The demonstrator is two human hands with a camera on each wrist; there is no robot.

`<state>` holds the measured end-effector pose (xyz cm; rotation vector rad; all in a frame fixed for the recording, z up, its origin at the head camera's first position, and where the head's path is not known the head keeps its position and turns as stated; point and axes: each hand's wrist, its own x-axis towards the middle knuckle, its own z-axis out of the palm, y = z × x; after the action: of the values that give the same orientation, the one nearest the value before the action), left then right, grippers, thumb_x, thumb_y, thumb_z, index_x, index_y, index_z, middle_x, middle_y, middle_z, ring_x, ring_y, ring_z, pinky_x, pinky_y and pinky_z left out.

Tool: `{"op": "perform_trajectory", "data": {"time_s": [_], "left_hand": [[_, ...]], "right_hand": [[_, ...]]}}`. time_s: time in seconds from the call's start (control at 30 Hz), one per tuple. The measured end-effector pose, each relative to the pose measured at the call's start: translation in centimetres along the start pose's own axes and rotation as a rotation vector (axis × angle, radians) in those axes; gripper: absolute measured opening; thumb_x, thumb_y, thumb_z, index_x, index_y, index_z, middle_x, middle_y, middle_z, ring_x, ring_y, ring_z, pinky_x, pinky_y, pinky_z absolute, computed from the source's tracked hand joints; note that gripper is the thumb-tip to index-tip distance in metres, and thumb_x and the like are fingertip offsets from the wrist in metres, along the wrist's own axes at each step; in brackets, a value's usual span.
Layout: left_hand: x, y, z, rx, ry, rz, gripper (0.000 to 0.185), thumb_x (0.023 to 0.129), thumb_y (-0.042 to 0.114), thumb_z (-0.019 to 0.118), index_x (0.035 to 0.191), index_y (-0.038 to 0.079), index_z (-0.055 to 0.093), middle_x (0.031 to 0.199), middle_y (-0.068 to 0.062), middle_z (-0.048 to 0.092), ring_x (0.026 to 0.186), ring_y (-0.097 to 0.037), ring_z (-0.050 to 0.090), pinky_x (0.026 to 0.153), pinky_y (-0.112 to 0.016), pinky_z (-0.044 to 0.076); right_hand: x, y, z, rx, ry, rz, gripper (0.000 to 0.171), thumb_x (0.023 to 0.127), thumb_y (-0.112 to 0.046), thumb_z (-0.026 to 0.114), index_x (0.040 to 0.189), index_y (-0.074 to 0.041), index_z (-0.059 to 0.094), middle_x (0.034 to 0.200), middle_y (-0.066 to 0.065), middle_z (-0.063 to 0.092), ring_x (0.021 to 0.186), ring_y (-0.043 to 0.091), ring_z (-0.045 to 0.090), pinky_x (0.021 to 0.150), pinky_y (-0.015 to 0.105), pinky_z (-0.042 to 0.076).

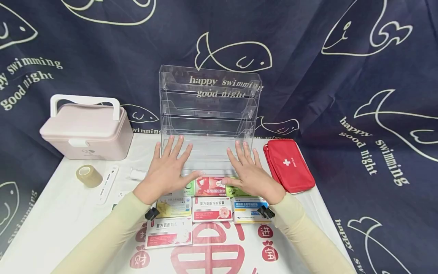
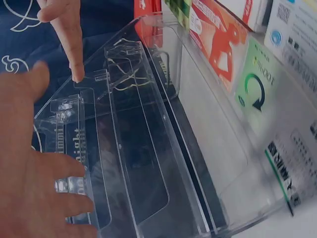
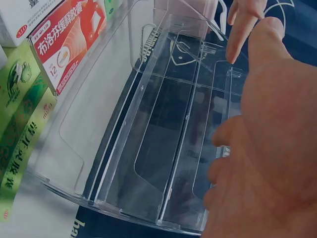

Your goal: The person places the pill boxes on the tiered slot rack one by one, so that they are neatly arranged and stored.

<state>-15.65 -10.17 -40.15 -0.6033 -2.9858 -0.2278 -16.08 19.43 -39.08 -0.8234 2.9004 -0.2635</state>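
Note:
My left hand (image 1: 165, 171) is held palm down with its fingers spread, in front of a clear tiered rack (image 1: 208, 113). Opposite it, my right hand (image 1: 254, 173) has its fingers spread too, and neither hand holds anything. Medicine boxes lie in rows below the hands: a red box (image 1: 210, 186) between two green ones partly hidden by the hands, then a yellow box (image 1: 174, 207), a white-and-red box (image 1: 212, 209) and a blue-and-white box (image 1: 247, 205). Nearest me is another white-and-red box (image 1: 169, 233). In both wrist views the rack's tiers hold nothing.
At the back left stands a pink case (image 1: 85, 133) with a white handle. Near it are a tan tape roll (image 1: 89, 176), a long white packet (image 1: 108, 184) and a small white roll (image 1: 137, 174). A red first-aid pouch (image 1: 290, 165) lies at the right. Dark fabric hangs behind.

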Motion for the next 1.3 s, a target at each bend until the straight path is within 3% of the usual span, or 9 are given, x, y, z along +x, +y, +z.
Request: {"op": "perform_trajectory", "data": {"time_s": [0.1, 0.2, 0.37, 0.5, 0.63, 0.73, 0.93, 1.13, 1.3], "left_hand": [[0.0, -0.5, 0.1, -0.085, 0.072, -0.011, 0.088, 0.094, 0.076, 0.042, 0.157, 0.015, 0.039, 0.165, -0.016, 0.021, 0.152, -0.038, 0.009, 0.118, -0.063, 0.003], [0.0, -1.3, 0.2, -0.191, 0.211, -0.024, 0.073, 0.096, 0.062, 0.056, 0.148, 0.012, 0.053, 0.157, -0.016, 0.040, 0.145, -0.038, 0.031, 0.115, -0.061, 0.020], [0.1, -2.7, 0.5, -0.386, 0.425, -0.110, 0.047, 0.096, 0.045, 0.065, 0.130, 0.013, 0.067, 0.130, -0.009, 0.065, 0.119, -0.032, 0.058, 0.094, -0.053, 0.045], [0.2, -3.9, 1.1, -0.519, 0.548, -0.188, 0.033, 0.096, 0.036, 0.069, 0.119, 0.012, 0.072, 0.108, -0.006, 0.070, 0.099, -0.026, 0.064, 0.074, -0.044, 0.048], [0.4, -5.6, 1.9, -0.593, 0.641, -0.247, 0.025, 0.094, 0.027, 0.072, 0.113, 0.010, 0.072, 0.099, -0.006, 0.071, 0.087, -0.024, 0.066, 0.068, -0.037, 0.045], [0.6, -6.9, 2.4, -0.629, 0.659, -0.303, 0.024, 0.095, 0.025, 0.072, 0.112, 0.008, 0.071, 0.097, -0.007, 0.071, 0.085, -0.025, 0.066, 0.070, -0.033, 0.044], [0.9, -8.2, 3.1, -0.648, 0.606, -0.380, 0.028, 0.097, 0.029, 0.070, 0.112, 0.006, 0.071, 0.099, -0.010, 0.070, 0.088, -0.028, 0.066, 0.075, -0.033, 0.044], [1.3, -8.1, 3.5, -0.623, 0.598, -0.341, 0.022, 0.094, 0.026, 0.074, 0.102, 0.005, 0.075, 0.097, -0.008, 0.068, 0.085, -0.026, 0.066, 0.073, -0.032, 0.045], [1.6, -8.0, 3.6, -0.608, 0.608, -0.304, 0.017, 0.093, 0.021, 0.075, 0.095, 0.005, 0.075, 0.096, -0.007, 0.067, 0.084, -0.026, 0.066, 0.073, -0.030, 0.044]], "right_hand": [[0.1, 0.1, 0.0, 0.051, 0.035, -0.015, 0.094, 0.097, -0.064, 0.055, 0.163, -0.014, 0.011, 0.168, 0.011, -0.007, 0.151, 0.031, -0.014, 0.118, 0.059, -0.005], [0.2, 0.3, 0.0, 0.127, 0.109, -0.039, 0.089, 0.098, -0.060, 0.056, 0.163, -0.012, 0.019, 0.168, 0.011, 0.012, 0.153, 0.029, 0.001, 0.120, 0.056, 0.007], [-0.4, 1.2, 0.3, 0.308, 0.227, -0.021, 0.075, 0.102, -0.053, 0.055, 0.160, -0.014, 0.029, 0.159, 0.006, 0.038, 0.146, 0.025, 0.034, 0.116, 0.050, 0.030], [-1.6, 2.2, 1.1, 0.470, 0.306, 0.004, 0.062, 0.104, -0.041, 0.057, 0.158, -0.017, 0.036, 0.149, 0.002, 0.052, 0.137, 0.021, 0.046, 0.111, 0.051, 0.036], [-3.1, 3.4, 2.1, 0.625, 0.393, -0.023, 0.051, 0.106, -0.021, 0.057, 0.154, -0.015, 0.042, 0.140, 0.003, 0.060, 0.130, 0.021, 0.055, 0.108, 0.045, 0.042], [-4.4, 4.3, 3.0, 0.714, 0.439, -0.051, 0.048, 0.104, -0.006, 0.056, 0.151, -0.009, 0.046, 0.135, 0.009, 0.064, 0.122, 0.026, 0.060, 0.104, 0.033, 0.045], [-7.5, 4.7, 3.9, 0.771, 0.467, -0.048, 0.043, 0.099, 0.009, 0.054, 0.142, 0.006, 0.051, 0.124, 0.023, 0.066, 0.109, 0.041, 0.064, 0.100, 0.019, 0.043], [-10.8, 5.2, 4.7, 0.759, 0.492, 0.028, 0.041, 0.097, 0.012, 0.056, 0.137, 0.009, 0.053, 0.118, 0.026, 0.067, 0.107, 0.040, 0.064, 0.095, 0.015, 0.045], [-12.2, 7.8, 7.8, 0.673, 0.459, 0.162, 0.040, 0.098, -0.001, 0.066, 0.137, -0.002, 0.059, 0.123, 0.010, 0.069, 0.110, 0.024, 0.065, 0.090, 0.020, 0.048]]}}
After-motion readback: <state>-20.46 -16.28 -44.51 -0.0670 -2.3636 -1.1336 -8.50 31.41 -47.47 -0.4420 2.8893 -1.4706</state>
